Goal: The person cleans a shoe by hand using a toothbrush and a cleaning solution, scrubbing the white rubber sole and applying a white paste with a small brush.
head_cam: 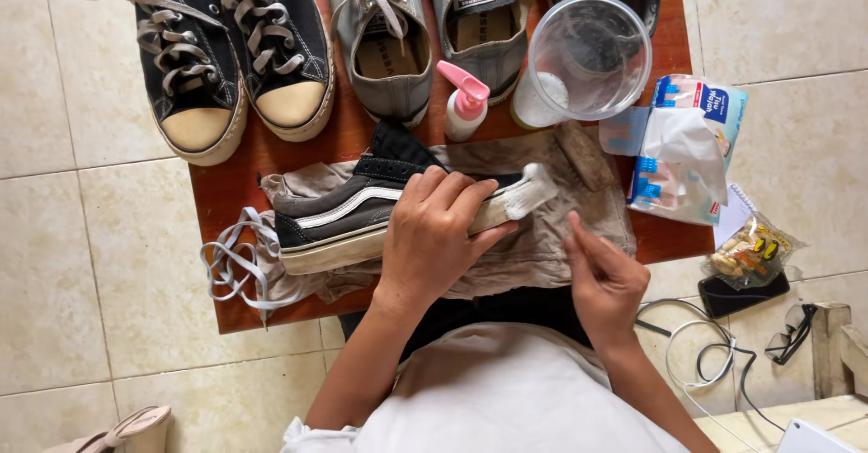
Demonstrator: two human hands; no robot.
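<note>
Midway: left hand (432,227) grips black low-top sneaker with white stripe (348,211), toe still lathered; right hand (604,277) pinches something unidentifiable, laces (231,268) removed.

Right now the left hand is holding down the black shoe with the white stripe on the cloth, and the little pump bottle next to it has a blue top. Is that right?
Not quite. The head view shows the pump bottle has a pink top, not blue. The rest holds: the left hand presses the black shoe with the white stripe down on the cloth.
</note>
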